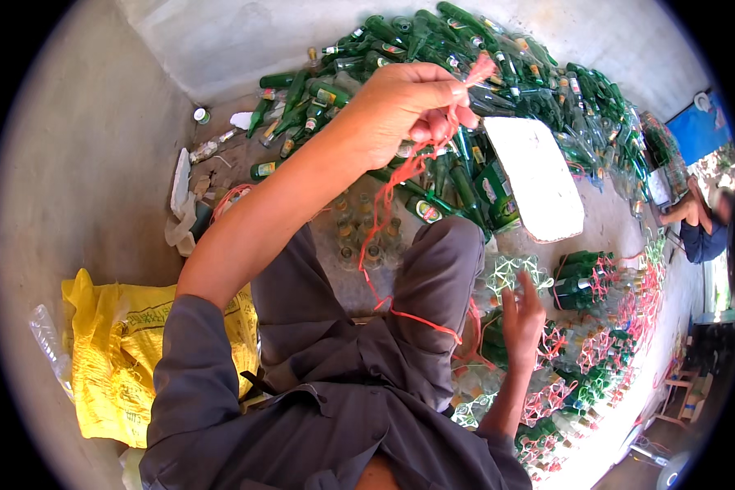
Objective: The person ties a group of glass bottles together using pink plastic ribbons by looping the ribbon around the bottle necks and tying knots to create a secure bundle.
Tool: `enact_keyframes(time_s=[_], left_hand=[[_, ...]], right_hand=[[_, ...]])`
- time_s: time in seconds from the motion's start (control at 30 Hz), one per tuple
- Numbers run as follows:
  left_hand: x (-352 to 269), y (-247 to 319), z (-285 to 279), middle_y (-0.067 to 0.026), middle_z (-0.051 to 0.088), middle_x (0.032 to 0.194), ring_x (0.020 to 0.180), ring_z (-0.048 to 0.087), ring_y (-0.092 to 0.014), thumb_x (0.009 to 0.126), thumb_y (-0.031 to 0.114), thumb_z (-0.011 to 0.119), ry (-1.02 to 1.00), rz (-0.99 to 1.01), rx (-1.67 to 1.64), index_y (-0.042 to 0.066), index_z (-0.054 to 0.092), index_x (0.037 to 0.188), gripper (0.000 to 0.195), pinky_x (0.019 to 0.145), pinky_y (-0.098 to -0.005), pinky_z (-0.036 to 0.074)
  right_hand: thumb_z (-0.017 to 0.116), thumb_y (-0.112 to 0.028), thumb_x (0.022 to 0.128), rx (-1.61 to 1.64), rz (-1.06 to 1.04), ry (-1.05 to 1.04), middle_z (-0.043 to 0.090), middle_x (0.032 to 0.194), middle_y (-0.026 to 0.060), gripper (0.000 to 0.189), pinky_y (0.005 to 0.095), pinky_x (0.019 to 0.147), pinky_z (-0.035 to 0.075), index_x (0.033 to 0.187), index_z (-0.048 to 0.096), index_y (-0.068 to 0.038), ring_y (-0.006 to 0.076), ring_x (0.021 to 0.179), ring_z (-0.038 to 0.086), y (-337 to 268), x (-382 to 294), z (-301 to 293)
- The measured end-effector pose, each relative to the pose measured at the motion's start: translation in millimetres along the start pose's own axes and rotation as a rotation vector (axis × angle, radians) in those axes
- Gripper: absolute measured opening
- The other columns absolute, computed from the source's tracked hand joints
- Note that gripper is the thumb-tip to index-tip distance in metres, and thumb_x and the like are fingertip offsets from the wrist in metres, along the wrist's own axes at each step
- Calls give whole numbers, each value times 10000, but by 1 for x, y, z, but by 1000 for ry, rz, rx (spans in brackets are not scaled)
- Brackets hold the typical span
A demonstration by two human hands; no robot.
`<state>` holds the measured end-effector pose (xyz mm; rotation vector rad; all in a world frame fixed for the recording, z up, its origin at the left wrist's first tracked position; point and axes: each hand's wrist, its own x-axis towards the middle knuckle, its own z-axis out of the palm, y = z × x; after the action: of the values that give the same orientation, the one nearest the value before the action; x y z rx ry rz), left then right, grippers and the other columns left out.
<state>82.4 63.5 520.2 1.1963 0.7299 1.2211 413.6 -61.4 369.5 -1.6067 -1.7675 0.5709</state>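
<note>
Raised in front of me, my left hand [419, 101] pinches a tangled length of red plastic twine [398, 177]. The frayed end sticks out above the fingers. From there the twine hangs down and crosses my right knee. My right hand [522, 318] is lower at the right, its fingers apart and nothing visible in them. It is over bundles of bottles; one group of clear bottles [517, 275] with pale green twine round the necks lies just behind the fingers. Between my legs a cluster of clear glass bottles [367, 236] stands upright on the floor.
A large heap of loose green bottles [416, 37] lies against the back wall. A white foam board [536, 177] is at its front. Twine-tied bundles [588, 343] line the right side. Yellow woven sacks [122, 355] lie at my left. Another person [701, 220] sits at far right.
</note>
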Motion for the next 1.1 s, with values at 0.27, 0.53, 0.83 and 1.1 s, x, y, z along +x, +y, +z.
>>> enact_keyframes(time_s=[0.27,0.53,0.83,1.1], left_hand=[[-7,6,25,-138,649,826,590,570,-124,925,244,584,-129,-38,-96,21,598,857,234,490,-226,397],[-24,22,-56,-41,574,762,585,483,-99,909,203,595,149,57,-150,40,577,883,166,482,-211,346],[-89,-45,-122,-57,659,838,644,575,-108,933,247,565,405,-153,-95,90,584,896,162,541,-228,423],[-131,-104,-138,-75,672,879,710,601,-109,931,201,568,573,-271,-120,71,579,936,131,566,-223,427]], right_hand=[[708,-31,820,821,-332,-171,624,1101,110,632,259,827,468,1373,405,11,145,994,567,-164,95,72],[617,-140,919,1102,12,-397,471,578,-59,178,191,425,229,954,683,22,15,464,329,-124,76,48],[643,-145,912,616,7,-371,460,575,-64,179,205,451,216,860,691,19,10,504,316,-89,87,-6],[643,-66,886,175,-235,-372,521,610,-20,106,227,512,352,849,672,29,34,572,405,-124,97,-9]])
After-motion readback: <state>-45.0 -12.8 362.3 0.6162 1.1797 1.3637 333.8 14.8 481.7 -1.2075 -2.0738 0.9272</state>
